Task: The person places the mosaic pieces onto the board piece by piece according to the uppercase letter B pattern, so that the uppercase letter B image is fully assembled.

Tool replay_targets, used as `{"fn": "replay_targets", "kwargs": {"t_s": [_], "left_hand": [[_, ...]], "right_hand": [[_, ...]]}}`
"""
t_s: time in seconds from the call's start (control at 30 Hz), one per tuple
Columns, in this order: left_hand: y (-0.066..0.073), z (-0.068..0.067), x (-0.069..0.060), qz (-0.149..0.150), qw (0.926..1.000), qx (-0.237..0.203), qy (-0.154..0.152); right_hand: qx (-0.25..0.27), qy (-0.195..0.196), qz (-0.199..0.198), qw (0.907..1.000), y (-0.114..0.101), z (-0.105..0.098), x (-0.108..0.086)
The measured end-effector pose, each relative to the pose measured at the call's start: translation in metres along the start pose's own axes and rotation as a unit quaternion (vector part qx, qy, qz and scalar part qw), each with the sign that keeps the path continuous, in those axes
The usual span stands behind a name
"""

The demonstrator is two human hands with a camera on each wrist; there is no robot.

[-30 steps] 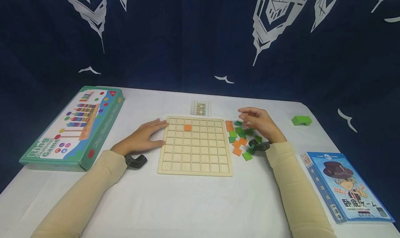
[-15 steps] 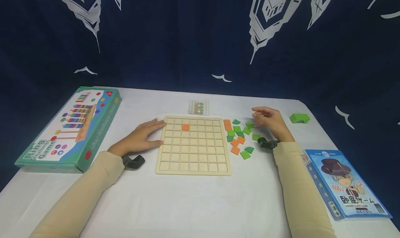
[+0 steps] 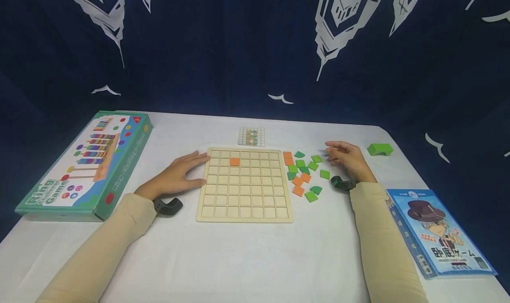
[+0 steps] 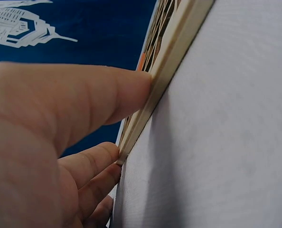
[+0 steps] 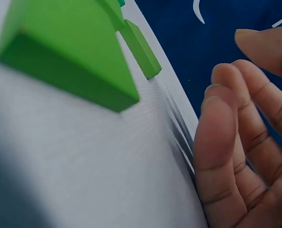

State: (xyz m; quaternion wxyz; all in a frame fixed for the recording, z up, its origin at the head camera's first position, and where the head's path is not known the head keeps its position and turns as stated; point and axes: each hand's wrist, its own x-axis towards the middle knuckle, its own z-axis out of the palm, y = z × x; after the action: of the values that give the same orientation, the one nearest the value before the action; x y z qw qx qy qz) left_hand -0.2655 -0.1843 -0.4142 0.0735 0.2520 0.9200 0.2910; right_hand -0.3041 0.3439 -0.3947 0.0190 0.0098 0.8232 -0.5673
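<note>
A pale wooden grid board (image 3: 245, 201) lies on the white table, with one orange square tile (image 3: 235, 162) in a cell of its second row from the far edge. My left hand (image 3: 173, 177) touches the board's left edge with thumb and fingertips, the fingers straight. In the left wrist view, the thumb (image 4: 117, 92) meets the board's side (image 4: 167, 61). My right hand (image 3: 350, 161) hovers or rests right of the loose tiles, fingers loosely bent and holding nothing visible. Near it lie green square tiles (image 3: 324, 174), also close up in the right wrist view as a green tile (image 5: 74, 52).
Orange tiles (image 3: 298, 191) and dark green curved pieces (image 3: 316, 190) lie beside the board. A small pattern card (image 3: 252, 136) sits behind it. A green arch block (image 3: 380, 149) and blue game box (image 3: 446, 232) are at right, a ring game box (image 3: 87, 161) at left.
My right hand has moved right, off the loose tiles, uncovering several green ones. The left hand stays at the board's edge. The head view has shifted slightly.
</note>
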Motion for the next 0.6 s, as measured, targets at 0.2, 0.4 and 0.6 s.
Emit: {"fn": "replay_targets", "kwargs": {"t_s": [0.2,0.4,0.6], "left_hand": [[-0.0006,-0.0001,-0.0005,0.004,1.0,-0.001,0.0],[0.0002,-0.0002,-0.0004,0.002,1.0,-0.003,0.0],[-0.0004,-0.0001,-0.0005,-0.001,1.0,-0.004,0.001]], "right_hand": [[-0.032,-0.02,0.012,0.9992,0.0033,-0.0006,0.0013],[-0.122,-0.05,0.015,0.9912,0.0007,0.0005,0.0009],[-0.163,-0.064,0.015,0.9844,-0.0023,0.0031,0.0004]]}}
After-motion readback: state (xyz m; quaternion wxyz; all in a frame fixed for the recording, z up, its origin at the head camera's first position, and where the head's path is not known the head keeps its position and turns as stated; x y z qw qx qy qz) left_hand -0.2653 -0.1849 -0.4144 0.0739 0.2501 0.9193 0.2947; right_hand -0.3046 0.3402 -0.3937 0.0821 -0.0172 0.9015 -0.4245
